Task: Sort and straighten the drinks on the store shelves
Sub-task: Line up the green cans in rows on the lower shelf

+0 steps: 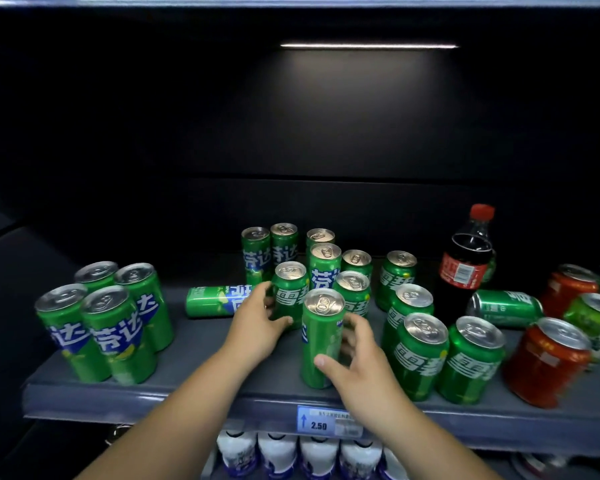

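Note:
My right hand (355,368) grips a tall slim green can (321,337) that stands upright near the front edge of the grey shelf (201,344). Just behind it, my left hand (257,323) curls round a shorter green can (290,289) in the middle cluster. Several more green cans stand behind and to the right of these two. One slim green can (212,301) lies on its side left of my left hand. Another green can (504,308) lies toppled at the right.
A group of slim green cans (101,320) stands at the left front. A dark cola bottle (468,261) rises at the right rear, with red cans (546,363) further right. White bottles (278,457) fill the shelf below, under a price tag (328,422).

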### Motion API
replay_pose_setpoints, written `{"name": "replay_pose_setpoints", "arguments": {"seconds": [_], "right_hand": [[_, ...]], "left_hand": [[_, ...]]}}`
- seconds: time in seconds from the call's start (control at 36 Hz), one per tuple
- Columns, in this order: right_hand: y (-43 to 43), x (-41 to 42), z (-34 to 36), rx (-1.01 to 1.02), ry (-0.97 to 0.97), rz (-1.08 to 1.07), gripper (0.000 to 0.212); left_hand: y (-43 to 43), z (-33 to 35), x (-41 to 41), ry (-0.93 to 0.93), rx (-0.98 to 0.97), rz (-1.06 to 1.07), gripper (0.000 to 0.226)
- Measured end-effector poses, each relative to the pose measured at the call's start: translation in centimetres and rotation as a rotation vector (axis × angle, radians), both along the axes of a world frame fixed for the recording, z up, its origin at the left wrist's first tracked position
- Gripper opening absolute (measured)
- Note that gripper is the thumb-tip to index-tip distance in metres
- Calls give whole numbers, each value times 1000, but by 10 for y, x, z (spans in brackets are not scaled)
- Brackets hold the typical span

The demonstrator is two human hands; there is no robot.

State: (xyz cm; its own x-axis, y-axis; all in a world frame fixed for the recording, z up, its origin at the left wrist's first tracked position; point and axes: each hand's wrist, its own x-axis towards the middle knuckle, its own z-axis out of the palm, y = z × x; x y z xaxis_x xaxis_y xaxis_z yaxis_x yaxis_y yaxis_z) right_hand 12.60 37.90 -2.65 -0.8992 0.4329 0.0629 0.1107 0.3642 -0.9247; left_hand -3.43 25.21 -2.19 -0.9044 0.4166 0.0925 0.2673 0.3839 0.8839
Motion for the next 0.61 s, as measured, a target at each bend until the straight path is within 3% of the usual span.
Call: {"name": "replay_pose_setpoints", "arguments": {"seconds": [0.08, 0.22, 0.39, 0.61], "right_hand": [[-5, -7, 2, -11, -39, 78, 62], [-24, -33, -2, 41, -39, 96, 86], [-51, -66, -5, 10, 21, 164, 62], [-94, -105, -6, -92, 63, 375, 57]], "left_hand": [[-21, -5, 3, 5, -5, 35, 67], [-66, -8, 10, 23, -15, 4, 49], [-109, -1, 28, -29, 111, -68, 51], [-139, 0, 32, -32, 214, -16, 76]]}}
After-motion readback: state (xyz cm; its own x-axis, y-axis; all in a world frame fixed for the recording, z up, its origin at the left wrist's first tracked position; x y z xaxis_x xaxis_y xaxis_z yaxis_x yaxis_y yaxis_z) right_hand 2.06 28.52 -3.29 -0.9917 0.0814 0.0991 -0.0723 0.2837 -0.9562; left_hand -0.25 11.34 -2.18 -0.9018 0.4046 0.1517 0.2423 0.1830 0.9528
